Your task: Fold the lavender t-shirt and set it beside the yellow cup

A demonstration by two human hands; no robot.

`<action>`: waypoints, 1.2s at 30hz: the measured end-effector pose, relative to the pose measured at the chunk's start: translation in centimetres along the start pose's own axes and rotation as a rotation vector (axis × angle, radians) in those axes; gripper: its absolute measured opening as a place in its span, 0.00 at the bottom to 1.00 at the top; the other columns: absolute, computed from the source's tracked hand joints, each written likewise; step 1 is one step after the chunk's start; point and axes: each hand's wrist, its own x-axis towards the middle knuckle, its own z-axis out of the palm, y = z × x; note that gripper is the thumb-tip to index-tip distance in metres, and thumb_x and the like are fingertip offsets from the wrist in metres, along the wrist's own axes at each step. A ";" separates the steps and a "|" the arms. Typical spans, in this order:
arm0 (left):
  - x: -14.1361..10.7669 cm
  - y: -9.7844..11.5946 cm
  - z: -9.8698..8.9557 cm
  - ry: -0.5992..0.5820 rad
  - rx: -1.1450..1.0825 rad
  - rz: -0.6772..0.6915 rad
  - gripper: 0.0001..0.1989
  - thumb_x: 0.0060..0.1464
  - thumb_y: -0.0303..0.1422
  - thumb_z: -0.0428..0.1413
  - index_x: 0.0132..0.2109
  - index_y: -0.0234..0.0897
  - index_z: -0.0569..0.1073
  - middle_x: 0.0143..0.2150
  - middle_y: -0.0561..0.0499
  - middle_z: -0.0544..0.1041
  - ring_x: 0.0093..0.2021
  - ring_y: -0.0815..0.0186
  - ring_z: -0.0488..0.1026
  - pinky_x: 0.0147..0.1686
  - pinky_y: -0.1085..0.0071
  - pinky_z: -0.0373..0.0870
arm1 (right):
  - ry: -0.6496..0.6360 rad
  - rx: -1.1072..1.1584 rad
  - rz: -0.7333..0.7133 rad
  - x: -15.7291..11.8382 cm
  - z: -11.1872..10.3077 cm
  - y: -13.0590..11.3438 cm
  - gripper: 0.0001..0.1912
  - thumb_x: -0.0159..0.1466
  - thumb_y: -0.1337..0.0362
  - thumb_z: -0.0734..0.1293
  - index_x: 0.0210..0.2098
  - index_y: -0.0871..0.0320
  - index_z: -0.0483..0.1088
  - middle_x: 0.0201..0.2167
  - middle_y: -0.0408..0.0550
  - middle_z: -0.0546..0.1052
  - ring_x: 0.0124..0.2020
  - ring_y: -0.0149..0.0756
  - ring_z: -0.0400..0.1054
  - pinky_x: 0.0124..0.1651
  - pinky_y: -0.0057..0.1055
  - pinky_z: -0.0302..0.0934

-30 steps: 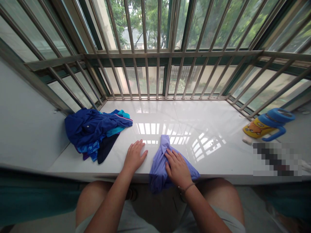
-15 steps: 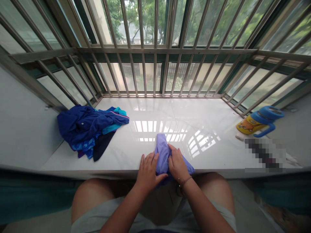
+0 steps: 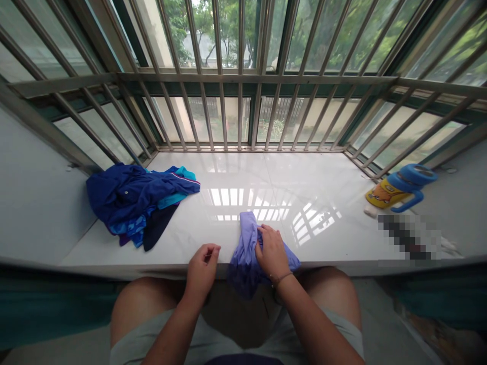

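A light purple piece of cloth (image 3: 248,248), bunched and partly folded, lies at the front edge of the white ledge, and its lower part hangs over the edge. My right hand (image 3: 273,251) rests on the cloth's right side with the fingers lying forward over it; the thumb is beside a fold. My left hand (image 3: 203,266) is to the left of the cloth, apart from it, just over the ledge's edge. Its thumb and forefinger are pinched together, and anything between them is too small to make out.
A pile of dark blue and turquoise clothes (image 3: 133,197) lies on the left of the white ledge (image 3: 213,170). On the right stands a blue and yellow bottle (image 3: 395,187) with a handle, by a blurred-out object (image 3: 409,237). Metal bars (image 3: 251,78) line the window behind.
My left hand has come off the purple cloth, moved left and closed into a pinch. The cloth's left side now spreads looser and hangs over the edge. My right hand stays on it.
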 end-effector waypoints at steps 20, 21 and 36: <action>4.4 2.0 5.9 -0.189 -0.397 -0.244 0.17 0.60 0.49 0.65 0.39 0.40 0.76 0.33 0.51 0.80 0.34 0.61 0.77 0.39 0.64 0.76 | -0.046 -0.083 -0.036 -0.3 -0.6 -0.8 0.30 0.74 0.49 0.67 0.69 0.59 0.70 0.73 0.64 0.70 0.75 0.59 0.61 0.78 0.62 0.47; 4.4 1.6 4.8 -0.150 -0.570 -0.318 0.19 0.57 0.50 0.68 0.41 0.40 0.76 0.34 0.52 0.80 0.34 0.62 0.78 0.38 0.65 0.76 | -0.049 -0.081 -0.034 -0.3 -0.6 -0.9 0.30 0.74 0.49 0.66 0.69 0.59 0.70 0.73 0.64 0.70 0.75 0.59 0.60 0.79 0.62 0.47; 2.3 -1.3 -7.2 0.315 -0.837 -0.421 0.23 0.45 0.43 0.78 0.40 0.38 0.77 0.36 0.55 0.81 0.36 0.68 0.77 0.35 0.76 0.75 | 0.004 -0.072 -0.049 -0.5 -1.4 -0.7 0.09 0.74 0.60 0.65 0.46 0.54 0.76 0.48 0.55 0.81 0.52 0.50 0.72 0.59 0.45 0.61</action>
